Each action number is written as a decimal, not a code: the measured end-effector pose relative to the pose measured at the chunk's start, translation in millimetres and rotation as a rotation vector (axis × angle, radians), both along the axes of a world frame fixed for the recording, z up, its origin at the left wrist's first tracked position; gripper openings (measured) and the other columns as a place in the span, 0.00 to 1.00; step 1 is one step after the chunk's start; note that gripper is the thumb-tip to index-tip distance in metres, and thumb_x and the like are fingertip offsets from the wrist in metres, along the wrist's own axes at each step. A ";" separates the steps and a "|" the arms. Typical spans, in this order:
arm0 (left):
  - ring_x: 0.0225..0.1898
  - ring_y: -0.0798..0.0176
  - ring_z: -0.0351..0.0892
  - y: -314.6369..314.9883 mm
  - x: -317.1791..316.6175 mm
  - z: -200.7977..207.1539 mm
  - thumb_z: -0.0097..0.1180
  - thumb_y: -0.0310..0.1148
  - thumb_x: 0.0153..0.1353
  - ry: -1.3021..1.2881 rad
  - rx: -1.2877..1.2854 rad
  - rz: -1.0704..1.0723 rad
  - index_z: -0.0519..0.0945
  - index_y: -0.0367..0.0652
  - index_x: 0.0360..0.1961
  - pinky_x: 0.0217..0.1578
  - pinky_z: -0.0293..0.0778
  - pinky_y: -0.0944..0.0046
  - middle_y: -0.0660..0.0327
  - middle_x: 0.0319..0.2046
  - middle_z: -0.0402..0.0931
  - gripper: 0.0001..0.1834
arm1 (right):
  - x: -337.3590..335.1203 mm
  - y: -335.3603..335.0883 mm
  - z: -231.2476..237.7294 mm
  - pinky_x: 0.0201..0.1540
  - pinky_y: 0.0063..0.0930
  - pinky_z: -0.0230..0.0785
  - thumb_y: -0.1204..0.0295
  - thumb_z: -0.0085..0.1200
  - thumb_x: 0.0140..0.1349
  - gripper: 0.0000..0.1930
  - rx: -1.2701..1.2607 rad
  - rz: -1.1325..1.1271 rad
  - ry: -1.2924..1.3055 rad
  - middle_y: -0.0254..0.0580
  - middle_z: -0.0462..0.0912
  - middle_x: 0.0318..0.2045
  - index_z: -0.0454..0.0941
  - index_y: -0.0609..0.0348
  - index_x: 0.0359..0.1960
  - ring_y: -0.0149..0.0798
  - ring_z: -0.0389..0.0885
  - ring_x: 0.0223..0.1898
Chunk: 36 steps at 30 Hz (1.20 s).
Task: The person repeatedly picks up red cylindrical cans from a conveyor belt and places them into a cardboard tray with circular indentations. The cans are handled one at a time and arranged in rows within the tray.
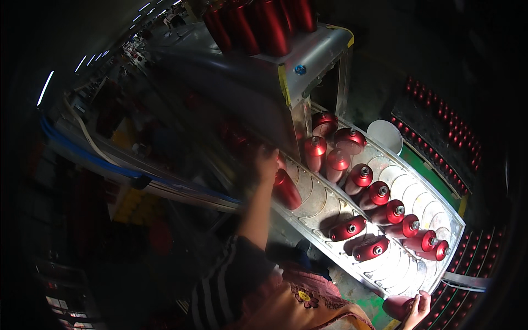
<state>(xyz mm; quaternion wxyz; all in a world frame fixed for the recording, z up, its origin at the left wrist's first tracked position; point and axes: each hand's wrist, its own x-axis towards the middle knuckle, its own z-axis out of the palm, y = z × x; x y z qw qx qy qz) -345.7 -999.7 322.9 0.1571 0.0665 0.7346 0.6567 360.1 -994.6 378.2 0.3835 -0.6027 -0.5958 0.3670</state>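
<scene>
The held bottle (397, 307) is at the right grip (420, 311), beyond the near end of the conveyor (316, 201). The right grip is closed around one end of it, fingers bent against the wall. The bottle is rounded and smooth; its contents are not visible.

The left grip (267, 164) is blurred and in shadow, at a red bottle (287, 190) beside the conveyor's near edge. The fingers are partly curled; whether they have hold of anything cannot be told.

Between the two grips, two short-necked bottles (370, 248) occupy the near lane. Beyond them, ten bottles (377, 194) occupy the far lane, in a line that bunches at its upper end. All have glossy metallic red shoulders and narrow silver necks; contents cannot be seen. The conveyor surface is pale metal with overlapping crescent ridges and a raised rim.

Above the left grip, a smooth grey metal housing (220, 69) carries at least four tall red bottles (269, 27), tops out of view. One blue round knob (300, 70) is fitted to its end.

Above the right grip, past the far rim, are one round white bucket (385, 136), interior not visible, and a dark rack (421, 129) holding many small-looking red items in rows, too many to count reliably.
</scene>
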 end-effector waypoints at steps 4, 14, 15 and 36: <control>0.12 0.73 0.65 -6.3 -10.0 -7.9 0.62 0.30 0.56 0.091 -0.135 -0.100 0.80 0.40 0.42 0.13 0.61 0.69 0.64 0.19 0.74 0.12 | -24.6 -4.8 21.0 0.19 0.14 0.51 0.77 0.55 0.63 0.05 -0.037 0.069 -0.056 0.28 0.73 0.21 0.79 0.62 0.39 0.18 0.62 0.17; 0.14 0.78 0.60 -97.1 113.9 68.5 0.59 0.24 0.59 -0.113 0.122 -0.248 0.79 0.38 0.46 0.14 0.55 0.74 0.69 0.19 0.69 0.12 | -71.7 -4.2 47.2 0.23 0.17 0.61 0.78 0.61 0.55 0.04 0.051 0.462 0.044 0.34 0.79 0.21 0.82 0.62 0.32 0.23 0.72 0.20; 0.14 0.78 0.60 -118.7 130.0 82.2 0.59 0.23 0.60 -0.125 0.129 -0.257 0.78 0.38 0.46 0.14 0.54 0.74 0.69 0.18 0.69 0.12 | -79.9 -3.1 46.5 0.24 0.17 0.62 0.78 0.62 0.54 0.04 0.058 0.548 0.078 0.35 0.79 0.21 0.82 0.63 0.31 0.24 0.73 0.20; 0.19 0.82 0.68 -633.2 222.5 129.5 0.66 0.25 0.53 -0.028 -0.050 0.400 0.83 0.44 0.40 0.19 0.62 0.76 0.72 0.19 0.74 0.12 | -484.3 -296.9 78.4 0.30 0.15 0.71 0.80 0.60 0.58 0.05 -0.245 1.830 0.436 0.33 0.84 0.24 0.84 0.62 0.37 0.21 0.79 0.26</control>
